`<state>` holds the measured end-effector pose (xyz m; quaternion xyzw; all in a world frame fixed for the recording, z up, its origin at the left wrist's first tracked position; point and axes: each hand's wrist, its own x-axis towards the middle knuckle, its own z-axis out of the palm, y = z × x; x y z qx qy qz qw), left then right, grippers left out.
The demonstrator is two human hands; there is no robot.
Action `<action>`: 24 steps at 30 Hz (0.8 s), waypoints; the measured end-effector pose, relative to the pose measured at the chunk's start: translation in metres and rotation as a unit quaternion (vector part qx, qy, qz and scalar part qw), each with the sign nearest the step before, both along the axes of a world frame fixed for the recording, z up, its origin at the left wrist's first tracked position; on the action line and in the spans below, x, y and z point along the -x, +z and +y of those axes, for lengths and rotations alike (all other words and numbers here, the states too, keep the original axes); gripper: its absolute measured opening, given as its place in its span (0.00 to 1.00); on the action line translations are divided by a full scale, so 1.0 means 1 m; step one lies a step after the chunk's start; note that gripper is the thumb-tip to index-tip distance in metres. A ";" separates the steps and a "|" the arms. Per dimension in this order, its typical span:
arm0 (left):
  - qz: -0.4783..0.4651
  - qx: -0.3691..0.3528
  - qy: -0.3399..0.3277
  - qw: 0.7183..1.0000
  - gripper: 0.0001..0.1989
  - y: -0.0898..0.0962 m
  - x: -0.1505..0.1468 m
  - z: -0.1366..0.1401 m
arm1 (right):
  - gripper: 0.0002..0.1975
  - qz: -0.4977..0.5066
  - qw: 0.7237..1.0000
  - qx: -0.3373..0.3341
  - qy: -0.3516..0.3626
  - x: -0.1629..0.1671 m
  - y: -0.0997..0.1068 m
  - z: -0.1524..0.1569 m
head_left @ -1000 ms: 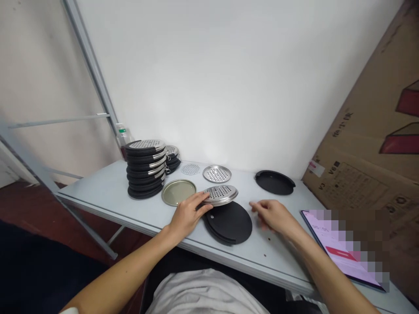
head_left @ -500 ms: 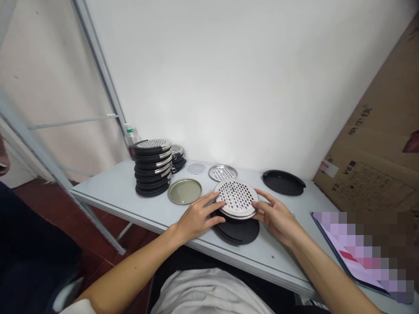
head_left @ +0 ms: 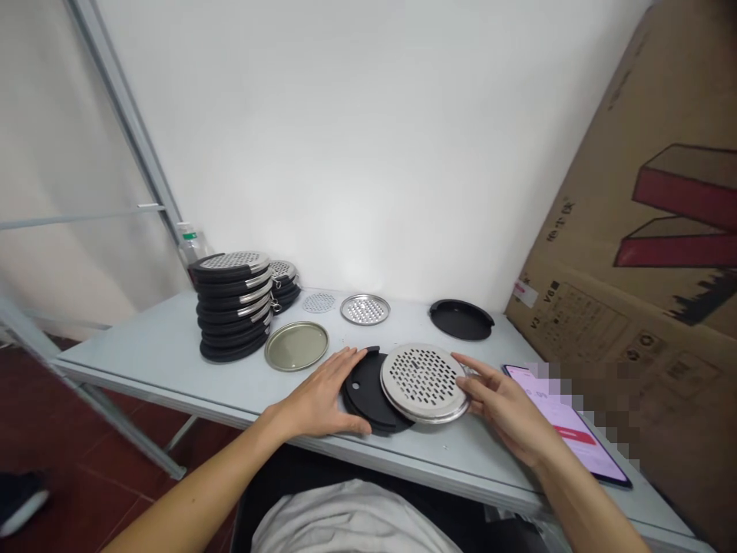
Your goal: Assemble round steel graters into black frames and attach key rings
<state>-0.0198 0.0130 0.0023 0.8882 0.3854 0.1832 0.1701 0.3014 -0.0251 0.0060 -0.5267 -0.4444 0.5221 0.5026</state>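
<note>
In my right hand point(head_left: 500, 403) is a round metal grater disc point(head_left: 423, 380), pinched at its right edge and facing up with its slotted face. The disc overlaps the right part of a black round holder point(head_left: 368, 395), which has a raised rim and a small hole. My left hand point(head_left: 319, 399) grips the holder's left side, fingers at its far rim and thumb at the near one. Beyond my hands lie a grater plate with a rim point(head_left: 365, 309), a greenish-gold shallow round lid point(head_left: 296, 346) and another black holder point(head_left: 461, 319).
A tall stack of black-rimmed graters point(head_left: 233, 307) stands on the left of the table, with a smaller stack point(head_left: 284, 284) behind it. A flat perforated disc point(head_left: 318, 302) lies near the wall. On the right are a phone point(head_left: 576, 434) and a large cardboard box point(head_left: 604, 307). A bottle point(head_left: 189, 242) stands back left.
The grater disc has shifted right relative to the black holder, uncovering the holder's left part. My left hand has moved off the disc onto the holder. The view has turned right.
</note>
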 end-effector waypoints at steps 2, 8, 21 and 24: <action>-0.007 0.004 -0.004 1.000 0.58 0.001 0.000 -0.001 | 0.34 -0.052 0.998 -0.008 0.032 0.007 -0.002 0.000; -0.007 0.012 -0.004 1.000 0.43 0.006 0.006 -0.003 | 0.44 -0.172 0.973 -0.075 0.131 0.016 -0.007 0.000; -0.020 0.002 -0.001 1.000 0.41 0.003 0.006 -0.002 | 0.34 -0.341 0.909 -0.219 0.094 0.013 -0.018 0.002; -0.028 -0.003 0.001 1.000 0.41 0.002 0.006 -0.002 | 0.33 -0.343 0.902 -0.241 0.101 0.013 -0.023 0.004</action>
